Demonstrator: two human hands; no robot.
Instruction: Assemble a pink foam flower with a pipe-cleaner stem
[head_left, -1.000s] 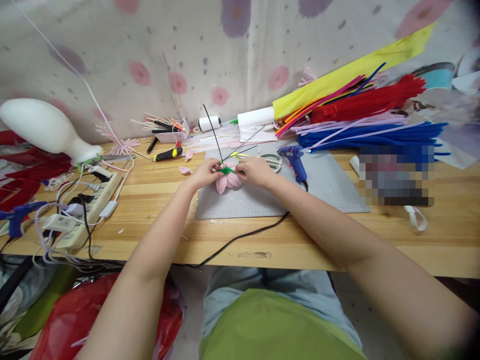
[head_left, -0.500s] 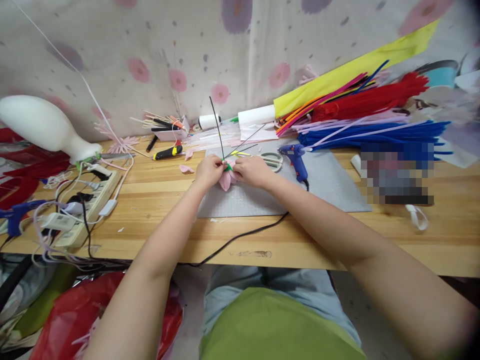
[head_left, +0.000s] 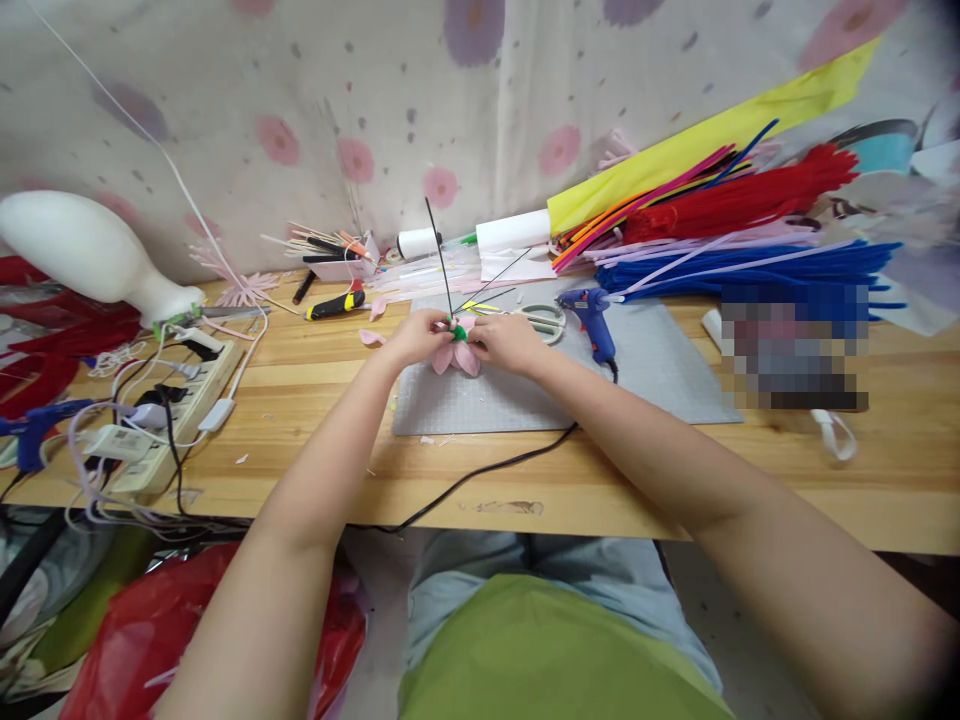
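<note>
Nearest, a green lap and two bare forearms reaching forward over the desk point(head_left: 675, 480) edge. Then a black cable point(head_left: 480, 475) trailing off the front of the wood, running back to a blue glue gun point(head_left: 592, 322) standing on the grey cutting mat point(head_left: 660, 375).

On the mat's near-left part, both hands meeting around a pink flower point(head_left: 454, 355). Left hand point(head_left: 411, 340) on the flower's left side, fingers point(head_left: 435, 322) curled in and pinching at its top; right hand point(head_left: 508, 342) on the right side, fingers point(head_left: 477, 345) pressed together against the petals and a small green wrap point(head_left: 456, 328) at the base of the stem. Pink petals hanging below and between the two sets of fingertips, just above the mat. Thin dark wire stem point(head_left: 439, 255) rising nearly upright from the pinch, leaning slightly left.

Left of the hands, a white power strip point(head_left: 176, 400) crowded with plugs and cords. Just behind the right hand, scissors point(head_left: 546, 318) flat on the mat. Farther back, a yellow-and-black tool point(head_left: 335, 303), then a small white tray point(head_left: 337, 268) holding a spread of thin sticks, and a white roll point(head_left: 418, 243). At far left, a white foam form point(head_left: 90, 255) lying on its side; at far right, stacked pipe cleaners point(head_left: 750, 230) in red, blue, lilac and yellow against the flowered cloth point(head_left: 420, 110).
</note>
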